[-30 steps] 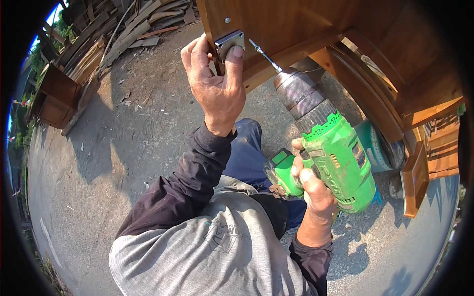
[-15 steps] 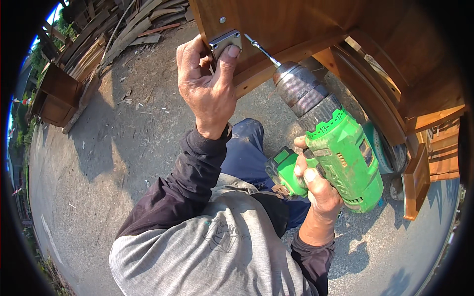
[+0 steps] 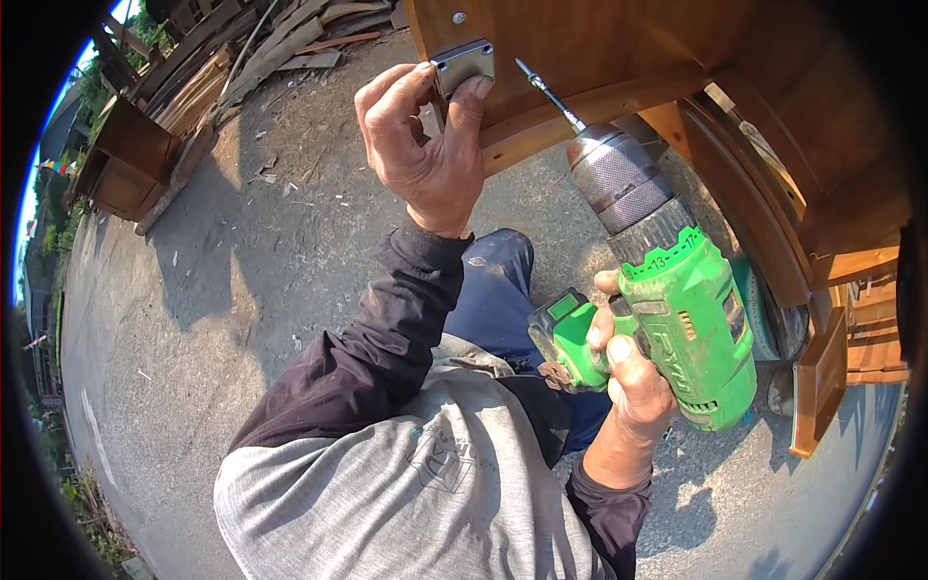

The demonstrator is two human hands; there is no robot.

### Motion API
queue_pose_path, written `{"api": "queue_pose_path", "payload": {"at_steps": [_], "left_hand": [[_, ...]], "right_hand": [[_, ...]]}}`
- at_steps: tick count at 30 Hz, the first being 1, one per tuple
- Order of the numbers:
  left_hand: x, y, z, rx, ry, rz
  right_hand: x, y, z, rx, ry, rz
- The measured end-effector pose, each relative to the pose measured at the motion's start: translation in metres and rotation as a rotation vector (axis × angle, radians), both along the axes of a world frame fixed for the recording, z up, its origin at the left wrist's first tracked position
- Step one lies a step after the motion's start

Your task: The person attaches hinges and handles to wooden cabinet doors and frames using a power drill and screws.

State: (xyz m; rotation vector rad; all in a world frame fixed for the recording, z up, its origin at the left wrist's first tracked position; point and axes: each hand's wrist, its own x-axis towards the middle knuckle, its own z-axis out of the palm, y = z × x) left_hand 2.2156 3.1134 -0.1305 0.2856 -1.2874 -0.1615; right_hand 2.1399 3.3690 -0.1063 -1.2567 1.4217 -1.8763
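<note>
My left hand (image 3: 425,145) reaches up and pinches a small metal plate (image 3: 462,65) against the edge of a brown wooden furniture piece (image 3: 619,48). My right hand (image 3: 633,377) grips the handle of a green cordless drill (image 3: 677,300). The drill's bit (image 3: 546,92) points up and left, its tip close to the wood just right of the plate. A screw head (image 3: 458,17) shows in the wood above the plate.
Curved wooden furniture parts (image 3: 773,222) crowd the right side. A small wooden cabinet (image 3: 126,159) and a pile of planks (image 3: 242,58) lie at the upper left on the grey concrete ground (image 3: 222,290). My knee in blue trousers (image 3: 498,290) is below the drill.
The wooden piece, my left hand and the plate have shifted slightly left and up in view. The drill stays aimed at the wood, its bit now a little clear of the plate.
</note>
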Motion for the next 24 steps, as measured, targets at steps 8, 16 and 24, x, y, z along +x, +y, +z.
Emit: {"api": "queue_pose_path", "payload": {"at_steps": [8, 16, 24], "left_hand": [[-0.006, -0.005, -0.001, -0.006, 0.086, -0.054], [-0.004, 0.001, 0.001, 0.070, 0.147, -0.131], [-0.007, 0.010, 0.000, 0.132, 0.152, -0.120]], "right_hand": [[-0.003, 0.002, -0.003, 0.000, -0.004, 0.001], [-0.004, 0.004, -0.004, 0.008, 0.002, 0.001], [-0.005, 0.008, -0.005, 0.016, 0.007, 0.003]]}}
